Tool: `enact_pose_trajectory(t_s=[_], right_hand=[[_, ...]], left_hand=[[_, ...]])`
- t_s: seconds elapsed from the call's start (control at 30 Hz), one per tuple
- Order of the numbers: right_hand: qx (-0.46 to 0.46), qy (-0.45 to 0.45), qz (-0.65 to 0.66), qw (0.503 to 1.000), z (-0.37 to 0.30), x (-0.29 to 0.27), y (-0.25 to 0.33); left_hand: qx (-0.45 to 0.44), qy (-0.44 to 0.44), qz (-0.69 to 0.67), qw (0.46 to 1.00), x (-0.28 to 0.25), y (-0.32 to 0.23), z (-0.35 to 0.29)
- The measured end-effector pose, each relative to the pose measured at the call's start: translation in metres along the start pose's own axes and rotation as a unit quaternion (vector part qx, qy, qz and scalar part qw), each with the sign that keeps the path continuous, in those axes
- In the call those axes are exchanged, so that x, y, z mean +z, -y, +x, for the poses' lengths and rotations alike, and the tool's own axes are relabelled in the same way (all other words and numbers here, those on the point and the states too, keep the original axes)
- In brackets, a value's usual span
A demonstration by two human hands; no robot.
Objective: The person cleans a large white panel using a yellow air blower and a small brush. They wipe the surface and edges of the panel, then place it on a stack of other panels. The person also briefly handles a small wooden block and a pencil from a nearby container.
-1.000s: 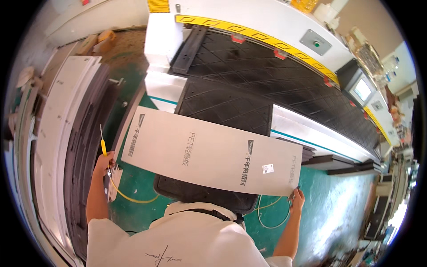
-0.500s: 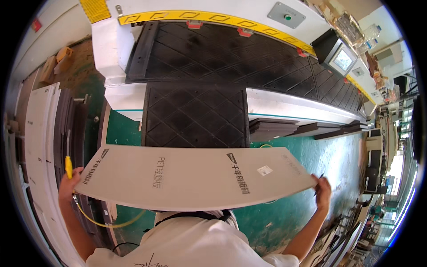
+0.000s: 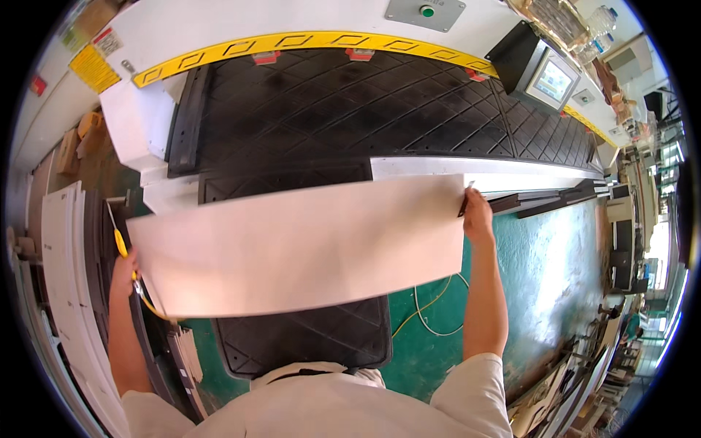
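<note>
A long pale board (image 3: 307, 248) is held up in front of me, its plain face toward me. My right hand (image 3: 478, 217) grips its far right corner, with a small dark object I cannot make out between hand and edge. At the left end my left hand (image 3: 125, 274) is closed at the board's edge and also holds a yellow air blow gun (image 3: 120, 242) with a thin metal nozzle. A yellow hose runs from it below the board. Beneath the board lies a black padded table extension (image 3: 307, 339), partly covered by it.
Ahead stands a white machine with a long black grooved bed (image 3: 336, 109), a yellow guard strip (image 3: 307, 40), and a control screen (image 3: 553, 79). Panels stand at the left (image 3: 62, 241). Dark boards (image 3: 544, 201) are stacked under the bed. A hose (image 3: 438, 332) loops over the green floor.
The board has turned from its printed face to a plain one and moved forward over the padded extension. My right hand has gone forward and left; my left hand still holds the blow gun.
</note>
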State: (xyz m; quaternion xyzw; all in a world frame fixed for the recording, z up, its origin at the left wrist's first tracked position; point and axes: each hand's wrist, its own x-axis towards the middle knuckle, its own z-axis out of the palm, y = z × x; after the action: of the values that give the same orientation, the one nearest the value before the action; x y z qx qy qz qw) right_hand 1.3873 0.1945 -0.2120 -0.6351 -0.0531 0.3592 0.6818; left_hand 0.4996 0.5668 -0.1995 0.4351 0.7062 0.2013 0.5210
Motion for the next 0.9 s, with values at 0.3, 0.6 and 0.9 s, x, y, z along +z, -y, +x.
enact_pose_trajectory(t_s=[0.3,0.6,0.9], right_hand=[[0.022,-0.143,-0.182,0.973,-0.015,-0.034,-0.034],[-0.172,-0.178,-0.584,0.773,0.014,-0.019,-0.042],[-0.266,-0.144,-0.661,0.687,0.033,-0.024,-0.062]], left_hand=[[-0.157,-0.012,0.046,0.986,0.037,0.066,-0.047],[-0.134,0.005,0.209,0.969,0.012,0.101,-0.101],[-0.135,0.031,0.033,0.99,-0.005,0.189,-0.193]])
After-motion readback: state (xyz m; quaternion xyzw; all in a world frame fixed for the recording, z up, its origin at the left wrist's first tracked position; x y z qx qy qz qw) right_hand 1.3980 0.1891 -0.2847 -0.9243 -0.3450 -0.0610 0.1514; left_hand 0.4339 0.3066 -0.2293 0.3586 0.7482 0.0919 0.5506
